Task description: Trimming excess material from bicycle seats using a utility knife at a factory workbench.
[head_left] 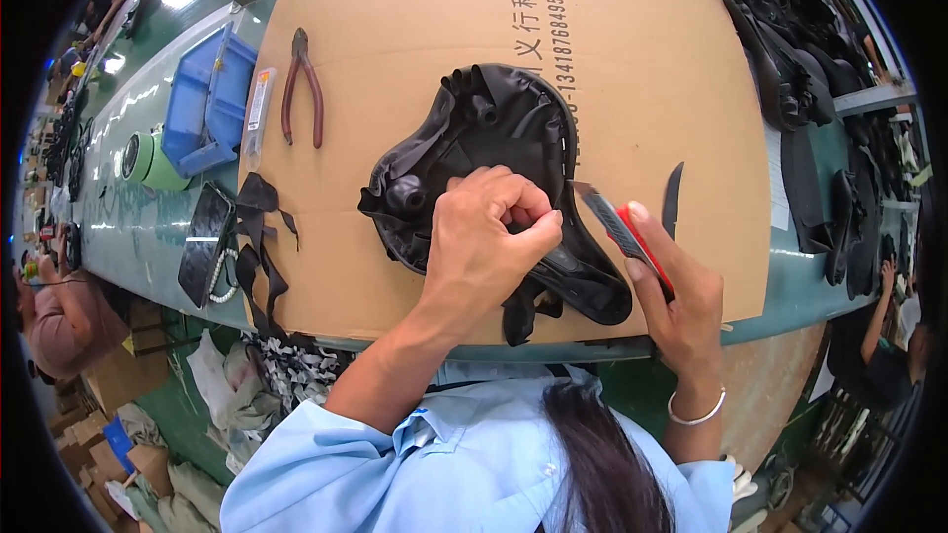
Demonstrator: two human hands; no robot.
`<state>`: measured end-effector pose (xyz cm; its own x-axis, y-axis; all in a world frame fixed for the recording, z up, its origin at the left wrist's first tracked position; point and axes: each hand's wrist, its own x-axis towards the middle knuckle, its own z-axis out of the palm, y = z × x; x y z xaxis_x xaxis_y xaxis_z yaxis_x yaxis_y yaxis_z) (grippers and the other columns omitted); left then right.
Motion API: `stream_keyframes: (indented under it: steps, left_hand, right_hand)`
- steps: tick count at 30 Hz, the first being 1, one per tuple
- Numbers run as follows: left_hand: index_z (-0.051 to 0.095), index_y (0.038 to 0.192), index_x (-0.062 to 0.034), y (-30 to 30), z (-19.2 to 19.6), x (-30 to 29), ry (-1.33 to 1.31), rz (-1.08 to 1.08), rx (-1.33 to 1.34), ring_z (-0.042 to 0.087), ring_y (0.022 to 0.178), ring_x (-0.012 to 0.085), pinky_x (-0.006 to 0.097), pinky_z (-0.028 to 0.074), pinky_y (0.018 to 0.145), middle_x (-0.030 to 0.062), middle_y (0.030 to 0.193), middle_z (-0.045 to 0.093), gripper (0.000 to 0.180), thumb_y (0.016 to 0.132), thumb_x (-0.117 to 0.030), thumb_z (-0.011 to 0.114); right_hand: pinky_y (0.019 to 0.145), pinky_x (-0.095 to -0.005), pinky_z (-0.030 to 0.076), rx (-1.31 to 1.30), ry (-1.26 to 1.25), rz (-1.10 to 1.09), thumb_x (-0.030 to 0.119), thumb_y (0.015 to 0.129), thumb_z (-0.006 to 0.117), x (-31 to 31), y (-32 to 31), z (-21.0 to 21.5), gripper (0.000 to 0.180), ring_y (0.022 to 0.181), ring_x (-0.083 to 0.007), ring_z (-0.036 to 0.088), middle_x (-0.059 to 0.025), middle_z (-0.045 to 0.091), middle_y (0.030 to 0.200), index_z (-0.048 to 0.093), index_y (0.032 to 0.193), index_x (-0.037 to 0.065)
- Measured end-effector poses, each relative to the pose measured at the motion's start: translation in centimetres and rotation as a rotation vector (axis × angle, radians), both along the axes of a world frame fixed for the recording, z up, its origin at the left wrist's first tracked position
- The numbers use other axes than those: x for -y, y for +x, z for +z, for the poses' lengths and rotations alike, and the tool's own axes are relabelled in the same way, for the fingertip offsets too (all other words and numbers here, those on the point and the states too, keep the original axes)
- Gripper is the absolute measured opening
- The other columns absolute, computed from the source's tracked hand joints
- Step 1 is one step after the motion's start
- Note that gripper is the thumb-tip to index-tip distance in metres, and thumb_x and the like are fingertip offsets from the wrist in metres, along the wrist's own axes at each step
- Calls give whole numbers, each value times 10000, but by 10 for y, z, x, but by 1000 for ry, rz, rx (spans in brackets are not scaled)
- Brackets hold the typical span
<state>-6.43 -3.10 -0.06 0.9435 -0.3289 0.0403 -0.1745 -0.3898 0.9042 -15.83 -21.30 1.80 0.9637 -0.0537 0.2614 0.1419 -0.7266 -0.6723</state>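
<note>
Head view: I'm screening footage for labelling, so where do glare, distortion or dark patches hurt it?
In the head view, white glare spots the upper left; in the head view, the cardboard bows at its sides and black fills the corners; in the head view, dark folds inside the black piece partly blend, while the pliers and red knife look fairly clear.

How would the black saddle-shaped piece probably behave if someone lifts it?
The saddle-shaped piece would probably keep its shape, as its curved outline looks firm. The loose flap on its near side may dangle, since it looks thin and limp.
</note>
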Motion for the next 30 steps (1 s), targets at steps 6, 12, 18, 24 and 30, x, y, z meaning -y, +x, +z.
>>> stream_keyframes:
  steps: [6,12,18,24,30]
  left_hand:
    - [596,636,-37,-4,-3,-5,-72,38,5,523,601,172,299,401,652,44,629,559,95,655,-95,670]
    - [591,649,-29,5,-3,-14,-373,-141,-265,503,602,67,223,389,580,-4,646,565,121,699,-58,697]
    - [607,777,-46,7,-5,-12,-928,-32,-457,493,691,21,182,388,625,-32,737,568,63,796,-19,661]
    - [651,863,-27,13,17,-25,-464,-638,-363,535,880,146,268,388,789,52,907,594,122,786,-116,686]
    - [693,822,-51,32,17,-48,284,-765,536,589,765,225,362,454,734,43,790,608,156,731,-175,720]
  right_hand:
    - [484,-324,390,-187,-220,162,69,807,657,4,3,9,521,488,-203,491,-61,486,581,579,1303,207]
    - [491,-348,398,-372,-359,202,69,813,643,23,-27,38,535,498,-235,528,-84,524,582,556,1323,210]
    - [522,-364,461,-562,-140,-60,85,839,639,-15,-76,49,485,588,-299,627,-145,654,742,557,1311,163]
    - [572,-300,495,-380,142,-339,58,877,602,-32,-130,-9,469,603,-149,621,-161,685,868,506,1335,34]
    - [550,-277,467,18,175,-324,15,856,617,-32,-100,-9,448,589,-160,571,-121,645,774,546,1298,40]
